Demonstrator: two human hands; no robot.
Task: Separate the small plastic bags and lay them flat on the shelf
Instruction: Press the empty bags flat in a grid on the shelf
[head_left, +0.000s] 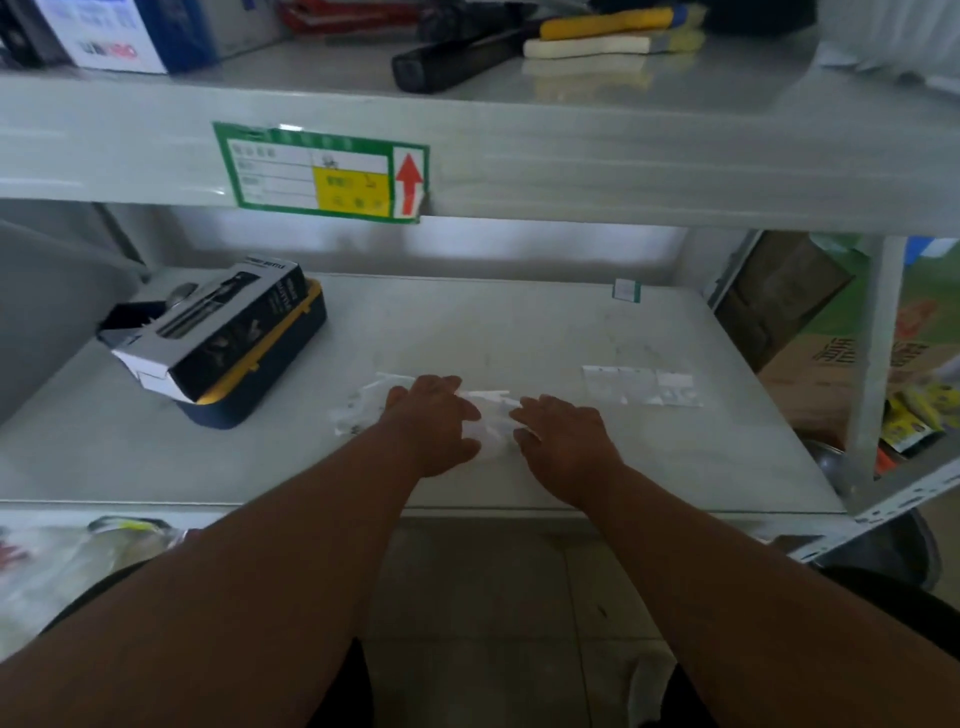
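A loose pile of small clear plastic bags (363, 410) lies in the middle of the grey shelf (519, 332). My left hand (434, 426) rests palm down on the pile's right part. Close beside it, my right hand (563, 439) has its fingers on a bag (493, 415) that stretches between both hands. Whether the fingers pinch the bag or just press on it is hidden under the palms. To the right, a short row of flat clear bags (641, 385) lies spread on the shelf, apart from my hands.
A dark box with a yellow-edged case under it (223, 343) sits at the shelf's left. A small white tag (626, 289) lies at the back right. The upper shelf beam with a green label (322, 171) hangs overhead. Cartons and packets stand right of the upright post (878, 358).
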